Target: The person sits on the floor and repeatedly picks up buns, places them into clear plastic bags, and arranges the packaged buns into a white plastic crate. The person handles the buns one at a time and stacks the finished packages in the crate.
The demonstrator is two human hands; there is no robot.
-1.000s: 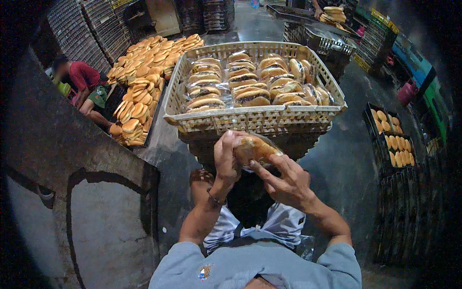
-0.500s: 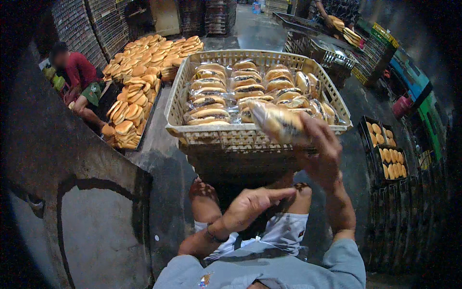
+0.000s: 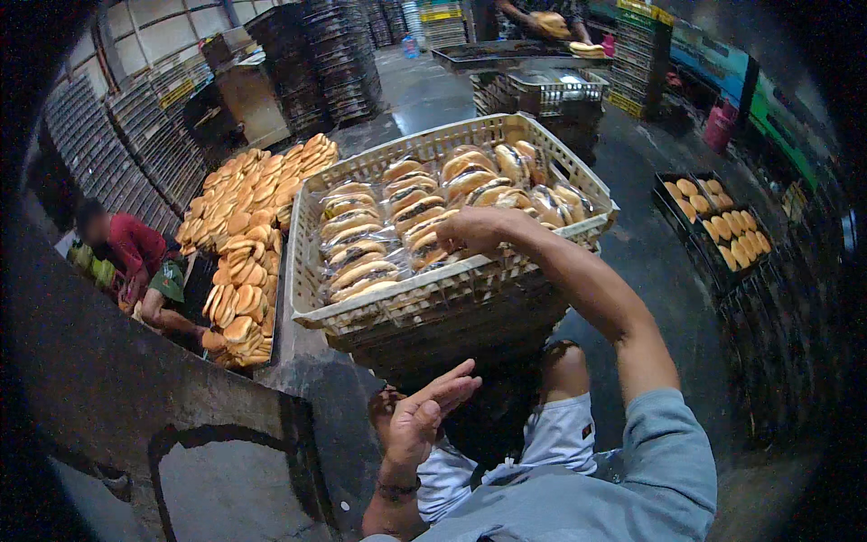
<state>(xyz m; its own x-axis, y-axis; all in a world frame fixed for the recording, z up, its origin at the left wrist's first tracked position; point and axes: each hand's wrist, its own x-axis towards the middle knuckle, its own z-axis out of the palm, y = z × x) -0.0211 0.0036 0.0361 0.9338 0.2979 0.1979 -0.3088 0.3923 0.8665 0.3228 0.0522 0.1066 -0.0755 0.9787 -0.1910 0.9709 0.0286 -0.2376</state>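
A cream plastic crate (image 3: 302,257) in front of me holds rows of filled buns (image 3: 420,213) in clear wrappers, standing on edge with dark filling showing. My right hand (image 3: 480,229) reaches over the near rim into the middle of the crate. Its fingers are curled down and closed on a wrapped bun (image 3: 424,242) at the near end of the middle row; the fingertips are partly hidden. Nearer my lap, my left hand (image 3: 428,414) is raised with its fingers stretched out and nothing in it. It is apart from the crate.
A dark stack (image 3: 452,336) supports the crate. Loose buns (image 3: 257,185) lie heaped at the left, where a person in red (image 3: 135,244) sits. Another person's hand (image 3: 578,36) works at a far dark table. Trays of buns (image 3: 722,226) stand at the right, stacked racks behind.
My right hand has carried a wrapped bun down into the crate. My left hand has turned, fingers pointing up and away. My view has turned, tilting the crate in the picture.
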